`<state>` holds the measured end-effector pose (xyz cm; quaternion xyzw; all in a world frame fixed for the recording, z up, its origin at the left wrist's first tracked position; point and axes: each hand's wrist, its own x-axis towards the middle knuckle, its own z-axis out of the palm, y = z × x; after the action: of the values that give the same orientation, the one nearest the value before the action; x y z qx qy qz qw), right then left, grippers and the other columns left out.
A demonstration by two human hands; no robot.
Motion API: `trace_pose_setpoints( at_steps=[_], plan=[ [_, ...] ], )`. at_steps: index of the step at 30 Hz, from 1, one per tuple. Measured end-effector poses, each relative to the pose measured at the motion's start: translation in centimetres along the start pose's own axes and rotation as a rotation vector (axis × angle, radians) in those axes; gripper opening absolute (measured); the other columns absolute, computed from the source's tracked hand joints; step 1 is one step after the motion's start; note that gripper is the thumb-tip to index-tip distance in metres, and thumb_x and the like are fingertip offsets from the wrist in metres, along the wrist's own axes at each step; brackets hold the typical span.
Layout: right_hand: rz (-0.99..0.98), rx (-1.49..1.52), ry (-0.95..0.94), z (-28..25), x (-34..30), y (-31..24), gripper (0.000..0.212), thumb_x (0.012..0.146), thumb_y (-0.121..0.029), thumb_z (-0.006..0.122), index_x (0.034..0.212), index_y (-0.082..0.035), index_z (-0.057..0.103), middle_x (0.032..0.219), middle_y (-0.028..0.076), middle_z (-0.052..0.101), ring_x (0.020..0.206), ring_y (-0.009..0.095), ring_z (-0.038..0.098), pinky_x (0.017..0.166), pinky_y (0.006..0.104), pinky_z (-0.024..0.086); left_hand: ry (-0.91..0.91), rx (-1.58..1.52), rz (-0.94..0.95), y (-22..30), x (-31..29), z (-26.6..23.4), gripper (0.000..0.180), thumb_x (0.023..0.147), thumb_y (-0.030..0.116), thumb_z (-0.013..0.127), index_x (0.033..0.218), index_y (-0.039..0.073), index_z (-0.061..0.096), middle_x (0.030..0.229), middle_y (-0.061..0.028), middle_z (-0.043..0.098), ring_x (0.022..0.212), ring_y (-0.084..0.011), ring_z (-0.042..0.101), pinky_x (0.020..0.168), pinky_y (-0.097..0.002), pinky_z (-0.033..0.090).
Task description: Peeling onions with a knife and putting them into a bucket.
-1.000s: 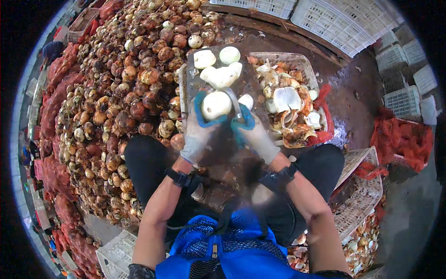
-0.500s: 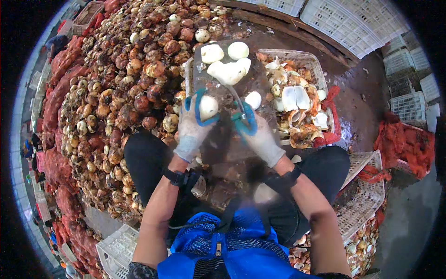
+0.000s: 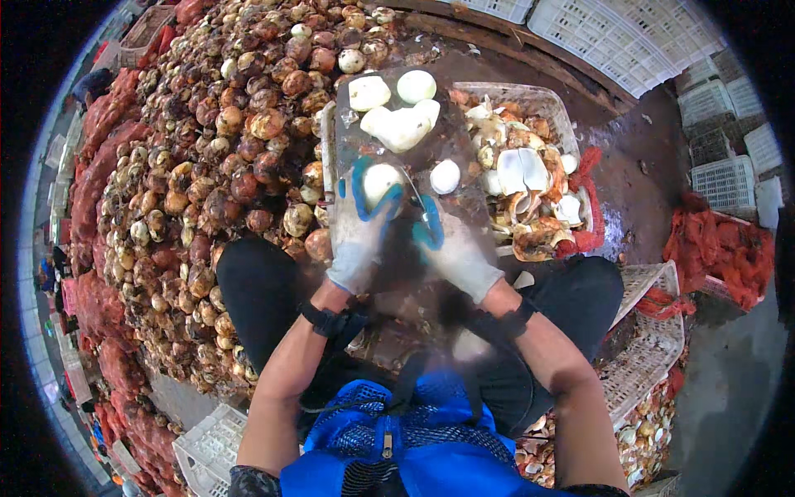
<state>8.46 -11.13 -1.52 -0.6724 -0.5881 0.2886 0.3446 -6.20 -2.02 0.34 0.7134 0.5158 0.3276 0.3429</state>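
My left hand, in a pale knit glove with blue-coated fingers, is curled around a round, glossy white onion over the left half of the dark, flat, wet-looking surface. The face I can see is bare of brown skin; my fingers hide the rest, so I cannot tell whether it is clean all round. My right hand, gloved alike, is closed on a slim metal knife, its thin blade pointing away from me, close beside the onion.

Stripped so far, as I judge it: a small round white onion near the right edge, and towards the far edge a pale green-white globe, a blocky white onion at the far-left corner, and a lumpy white cluster just nearer me. Brown and white peelings heap the cream plastic basket beyond the right edge. Beyond the left edge, a great pile of brown-skinned onions remains unpeeled.
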Motion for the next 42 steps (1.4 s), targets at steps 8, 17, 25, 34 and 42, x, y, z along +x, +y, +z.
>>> trace_pose_setpoints(
  at_steps=[8, 17, 25, 34, 42],
  plan=[
    [-0.002, 0.117, -0.016, -0.2, 0.0, 0.2, 0.046, 0.085, -0.025, 0.058, 0.124, -0.003, 0.048, 0.096, 0.020, 0.061, 0.088, 0.038, 0.058, 0.076, 0.0435, 0.047, -0.108, -0.377, -0.090, -0.7, -0.1, -1.5, 0.057, 0.077, 0.017, 0.073, 0.126, 0.006, 0.046, 0.118, -0.0098, 0.052, 0.105, -0.0187, 0.054, 0.090, -0.0319, 0.046],
    [-0.082, 0.105, -0.052, -0.8, -0.4, -0.5, 0.041, 0.085, -0.024, 0.058, 0.119, -0.001, 0.049, 0.094, 0.020, 0.061, 0.087, 0.037, 0.058, 0.076, 0.0435, 0.046, -0.134, -0.164, -0.013, -0.4, 0.2, -1.7, 0.068, 0.072, 0.017, 0.075, 0.132, 0.007, 0.044, 0.126, -0.0099, 0.052, 0.109, -0.0193, 0.055, 0.094, -0.0321, 0.045],
    [-0.141, 0.157, 0.010, 0.1, 0.1, -0.1, 0.036, 0.084, -0.017, 0.058, 0.114, 0.001, 0.049, 0.091, 0.021, 0.060, 0.085, 0.040, 0.058, 0.075, 0.0434, 0.047, -0.150, -0.115, 0.076, -1.6, 0.3, -1.4, 0.071, 0.070, 0.016, 0.075, 0.132, 0.004, 0.042, 0.128, -0.0132, 0.050, 0.115, -0.0246, 0.052, 0.097, -0.0342, 0.043],
    [0.084, 0.315, -0.221, -2.5, 0.6, -2.9, 0.029, 0.083, -0.016, 0.056, 0.106, 0.001, 0.050, 0.088, 0.022, 0.059, 0.084, 0.042, 0.056, 0.074, 0.0445, 0.046, -0.167, -0.214, 0.029, -1.5, 0.2, -1.2, 0.071, 0.071, 0.008, 0.075, 0.133, 0.004, 0.042, 0.129, -0.0092, 0.051, 0.115, -0.0172, 0.051, 0.098, -0.0315, 0.042],
    [-0.034, 0.111, -0.132, -0.2, 0.8, -0.9, 0.041, 0.084, -0.019, 0.053, 0.115, 0.007, 0.045, 0.097, 0.027, 0.058, 0.092, 0.043, 0.055, 0.079, 0.0448, 0.045, -0.176, -0.247, 0.004, -0.8, 0.3, -0.9, 0.070, 0.070, 0.003, 0.074, 0.132, 0.004, 0.042, 0.128, -0.0086, 0.052, 0.114, -0.0171, 0.052, 0.098, -0.0317, 0.043]
  ],
)
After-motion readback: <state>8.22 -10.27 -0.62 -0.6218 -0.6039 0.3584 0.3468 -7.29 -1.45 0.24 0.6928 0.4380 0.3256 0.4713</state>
